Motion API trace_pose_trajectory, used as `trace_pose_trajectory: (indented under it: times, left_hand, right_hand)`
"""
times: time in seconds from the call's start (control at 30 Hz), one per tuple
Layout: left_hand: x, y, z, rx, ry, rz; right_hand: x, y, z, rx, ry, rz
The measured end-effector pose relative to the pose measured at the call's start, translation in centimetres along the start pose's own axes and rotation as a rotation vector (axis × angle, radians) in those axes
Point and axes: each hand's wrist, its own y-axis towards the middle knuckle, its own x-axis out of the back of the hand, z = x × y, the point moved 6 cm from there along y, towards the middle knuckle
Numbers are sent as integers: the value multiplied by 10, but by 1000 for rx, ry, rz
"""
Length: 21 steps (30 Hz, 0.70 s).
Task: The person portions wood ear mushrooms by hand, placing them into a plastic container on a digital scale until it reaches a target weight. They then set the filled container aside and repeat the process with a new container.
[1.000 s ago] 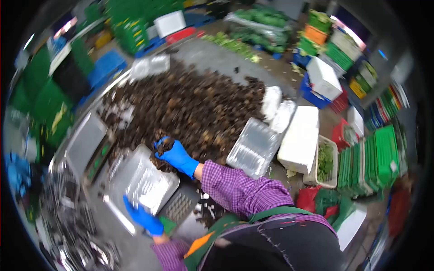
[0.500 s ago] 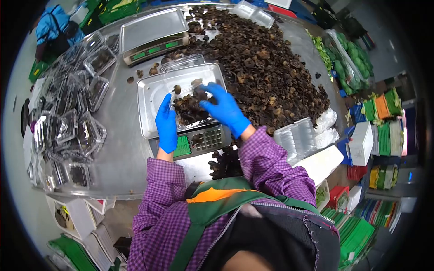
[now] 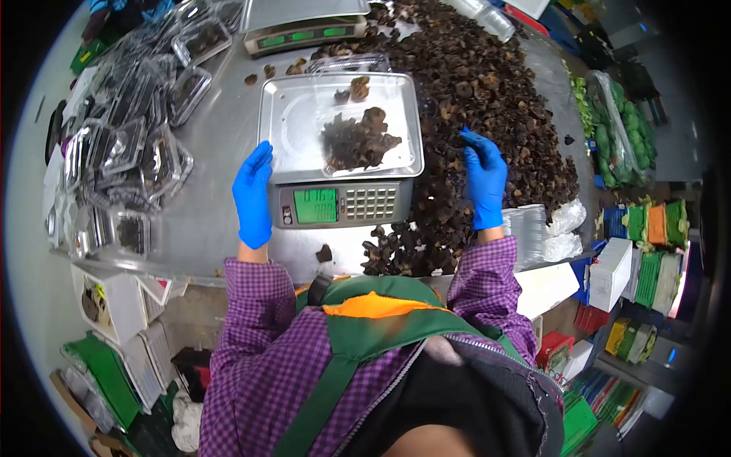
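A digital scale (image 3: 316,207) with a metal tray (image 3: 293,148) stands in front of me, its green display lit. On the tray lies a heap of dark brown wood ear mushrooms (image 3: 358,141), seemingly in a clear container whose outline I can barely make out. A couple of loose pieces (image 3: 358,90) sit behind that heap. My left hand (image 3: 253,196), in a blue glove, is beside the tray's left front corner, fingers stretched and nothing in them. To the right of the scale, my right hand (image 3: 485,183) is over the edge of the large mushroom pile (image 3: 472,91), fingers extended and holding nothing visible.
Clear plastic boxes (image 3: 126,145) are heaped on the table's left. A second scale (image 3: 304,34) stands behind mine. More mushrooms (image 3: 388,247) lie at the near edge. Stacked clear trays (image 3: 525,232) and a white foam piece (image 3: 547,289) are at the right.
Both hands have left the mushrooms on the tray and moved apart, one to each side of the scale. The right hand no longer touches the heap. The view has shifted.
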Motion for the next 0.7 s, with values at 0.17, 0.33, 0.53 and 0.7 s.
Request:
trace_pose_trajectory:
  times: [0.17, 0.33, 0.53, 0.7]
  left_hand:
    - [8, -2, -10, -12, -23, -11]
    - [-12, 8, -18, -8, -34, 34]
    - [-45, 14, -11, -1, -46, 163]
    - [-61, 12, -3, 88, -19, 224]
  right_hand:
    - [14, -21, -37, -88, 12, -30]
    - [5, -29, -34, -113, -34, -15]
    - [-18, -20, -6, -227, 138, 44]
    - [-71, -3, 29, -251, 373, 201]
